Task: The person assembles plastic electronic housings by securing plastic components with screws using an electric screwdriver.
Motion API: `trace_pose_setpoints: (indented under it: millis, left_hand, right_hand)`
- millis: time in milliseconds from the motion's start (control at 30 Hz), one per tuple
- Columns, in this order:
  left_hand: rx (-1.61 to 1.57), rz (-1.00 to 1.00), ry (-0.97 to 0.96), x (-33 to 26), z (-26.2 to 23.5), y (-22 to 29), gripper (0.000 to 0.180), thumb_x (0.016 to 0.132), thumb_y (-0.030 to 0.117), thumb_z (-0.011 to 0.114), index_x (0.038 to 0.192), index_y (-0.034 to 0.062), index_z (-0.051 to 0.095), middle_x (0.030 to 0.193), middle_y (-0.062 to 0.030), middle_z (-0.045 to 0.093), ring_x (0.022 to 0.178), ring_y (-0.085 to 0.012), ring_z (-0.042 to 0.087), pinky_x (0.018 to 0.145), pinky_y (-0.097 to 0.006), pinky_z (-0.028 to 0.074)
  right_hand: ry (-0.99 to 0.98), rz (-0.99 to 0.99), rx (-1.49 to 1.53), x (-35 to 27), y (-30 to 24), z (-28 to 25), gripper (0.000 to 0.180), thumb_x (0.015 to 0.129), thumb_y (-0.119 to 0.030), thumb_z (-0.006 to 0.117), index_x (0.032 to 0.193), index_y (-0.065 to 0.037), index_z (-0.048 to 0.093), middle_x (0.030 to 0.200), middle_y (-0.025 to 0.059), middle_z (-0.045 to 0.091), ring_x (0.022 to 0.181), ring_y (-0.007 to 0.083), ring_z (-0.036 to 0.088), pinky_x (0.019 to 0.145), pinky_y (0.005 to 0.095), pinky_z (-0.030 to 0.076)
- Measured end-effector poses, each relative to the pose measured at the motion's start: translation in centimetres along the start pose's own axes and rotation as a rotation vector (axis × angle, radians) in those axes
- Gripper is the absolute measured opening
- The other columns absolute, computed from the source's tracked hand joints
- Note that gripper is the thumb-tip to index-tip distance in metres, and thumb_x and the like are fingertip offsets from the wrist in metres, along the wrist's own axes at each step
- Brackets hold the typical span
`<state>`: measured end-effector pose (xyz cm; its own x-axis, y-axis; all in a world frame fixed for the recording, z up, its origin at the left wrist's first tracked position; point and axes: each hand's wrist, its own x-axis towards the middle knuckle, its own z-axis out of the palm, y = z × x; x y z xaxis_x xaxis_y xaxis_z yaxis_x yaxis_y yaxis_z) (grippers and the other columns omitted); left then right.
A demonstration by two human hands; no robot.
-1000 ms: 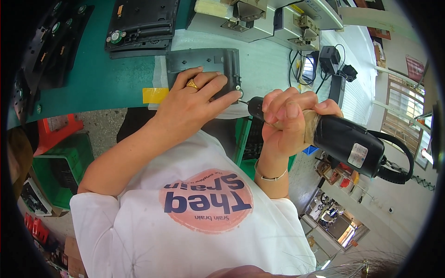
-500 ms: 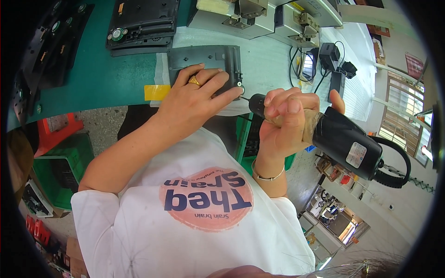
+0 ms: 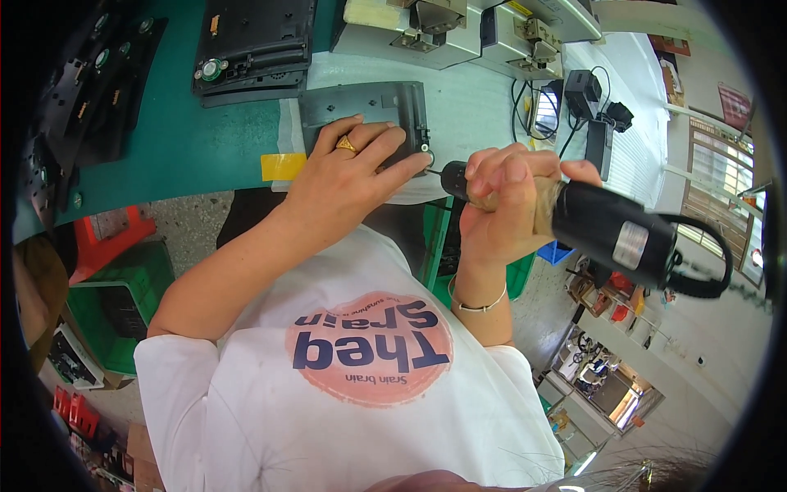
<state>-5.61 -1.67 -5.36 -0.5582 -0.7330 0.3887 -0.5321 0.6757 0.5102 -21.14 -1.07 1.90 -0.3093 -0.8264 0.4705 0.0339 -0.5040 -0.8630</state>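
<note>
My left hand rests on a dark grey plastic panel, fingers spread over its near part. A gold ring is on one finger. One fingertip reaches the panel's right edge, beside a small round part. Wrapped around a black electric screwdriver, my right hand holds it nearly level, its cord looping at the back end. The thin bit points left toward that edge, close to the fingertip. Whether it touches a screw is too small to tell.
Stacked dark panels with a round speaker lie farther back, and more panels lie at far left. Grey metal machines stand behind. Yellow tape marks the table edge. Cables and a black adapter lie right. Green crates stand below.
The back end of the screwdriver has swung slightly, and my right hand's grip has shifted a little around it. My left hand stays on the panel. The whole view has shifted slightly.
</note>
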Motion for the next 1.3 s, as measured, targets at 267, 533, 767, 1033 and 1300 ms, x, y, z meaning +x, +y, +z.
trace_pose_setpoints:
  millis: [267, 533, 767, 1033, 1300]
  left_hand:
    - [-0.018, 0.006, 0.021, 0.4, -0.4, 0.1, 0.053, 0.073, 0.017, 0.076, 0.123, 0.0211, 0.061, 0.116, -0.0060, 0.055, 0.114, -0.0237, 0.052, 0.103, -0.047, 0.037]
    - [-0.025, 0.022, 0.004, 0.4, -1.2, 0.6, 0.050, 0.071, 0.014, 0.077, 0.119, 0.0189, 0.062, 0.113, -0.0069, 0.055, 0.112, -0.0241, 0.053, 0.101, -0.048, 0.038]
    - [-0.014, 0.019, -0.032, 0.5, -1.1, 0.6, 0.050, 0.074, 0.019, 0.077, 0.122, 0.0208, 0.063, 0.113, -0.0078, 0.056, 0.114, -0.0267, 0.053, 0.102, -0.049, 0.036]
    - [0.007, 0.027, -0.033, 0.7, -0.9, 0.4, 0.049, 0.074, 0.021, 0.077, 0.122, 0.0208, 0.063, 0.113, -0.0076, 0.057, 0.115, -0.0266, 0.054, 0.102, -0.049, 0.035]
    - [0.006, 0.029, -0.038, 0.8, -1.1, 0.5, 0.049, 0.075, 0.021, 0.076, 0.122, 0.0202, 0.063, 0.113, -0.0076, 0.057, 0.115, -0.0266, 0.053, 0.102, -0.049, 0.035]
  right_hand:
    - [0.016, 0.054, 0.020, 0.8, -0.8, -0.3, 0.053, 0.086, 0.007, 0.059, 0.129, -0.007, 0.031, 0.066, 0.0051, 0.052, 0.053, 0.0170, 0.051, 0.053, 0.0349, 0.050]
    - [0.201, -0.283, 0.074, 9.6, -1.4, -4.7, 0.052, 0.086, 0.003, 0.060, 0.130, -0.008, 0.034, 0.066, 0.0055, 0.052, 0.052, 0.0149, 0.051, 0.052, 0.0348, 0.050]
    - [0.197, -0.299, 0.138, 13.9, 0.3, -3.7, 0.054, 0.083, 0.006, 0.058, 0.130, -0.010, 0.037, 0.066, 0.0066, 0.056, 0.054, 0.0160, 0.054, 0.055, 0.0353, 0.051]
    - [0.128, -0.309, 0.074, 14.9, 2.5, -4.4, 0.050, 0.085, 0.005, 0.060, 0.128, -0.007, 0.037, 0.066, 0.0072, 0.057, 0.053, 0.0164, 0.057, 0.055, 0.0362, 0.052]
    - [0.072, -0.297, 0.052, 15.5, 2.8, -5.0, 0.048, 0.085, 0.006, 0.059, 0.126, -0.006, 0.038, 0.065, 0.0074, 0.056, 0.052, 0.0159, 0.056, 0.054, 0.0365, 0.052]
